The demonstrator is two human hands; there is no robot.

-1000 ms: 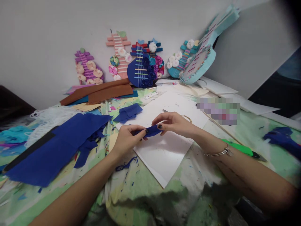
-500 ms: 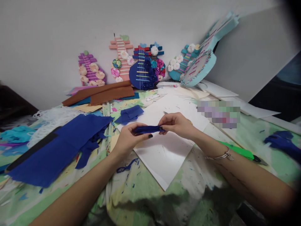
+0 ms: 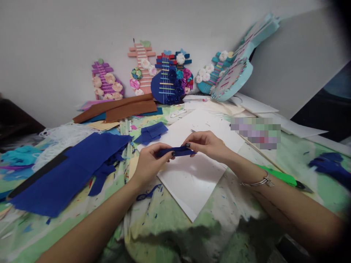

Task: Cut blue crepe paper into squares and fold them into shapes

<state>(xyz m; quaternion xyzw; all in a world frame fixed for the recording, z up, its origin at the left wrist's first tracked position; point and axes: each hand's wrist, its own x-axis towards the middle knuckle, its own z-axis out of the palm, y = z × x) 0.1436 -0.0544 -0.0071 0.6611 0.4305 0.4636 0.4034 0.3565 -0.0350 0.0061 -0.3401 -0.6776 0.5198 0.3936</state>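
Between my two hands is a narrow folded strip of dark blue crepe paper (image 3: 179, 151), held level above a white board (image 3: 194, 182). My left hand (image 3: 152, 160) pinches its left end, with the thumb along the near side. At the other end, my right hand (image 3: 204, 144) grips the strip between thumb and fingers. Behind my left hand, cut pieces of the same blue paper (image 3: 152, 132) lie in a small stack. A large blue sheet (image 3: 65, 175) spreads over the table on the left.
Decorated paper guitars (image 3: 164, 82) lean against the back wall. Brown sheets (image 3: 117, 107) and white cord (image 3: 63, 140) lie at the left. A green craft knife (image 3: 282, 177), blade bare, rests beside my right forearm. Something dark blue (image 3: 331, 164) sits at far right.
My left thumb has shifted onto the strip, and my right fingers have changed their pinch on its other end. The strip's near edge shows more now.
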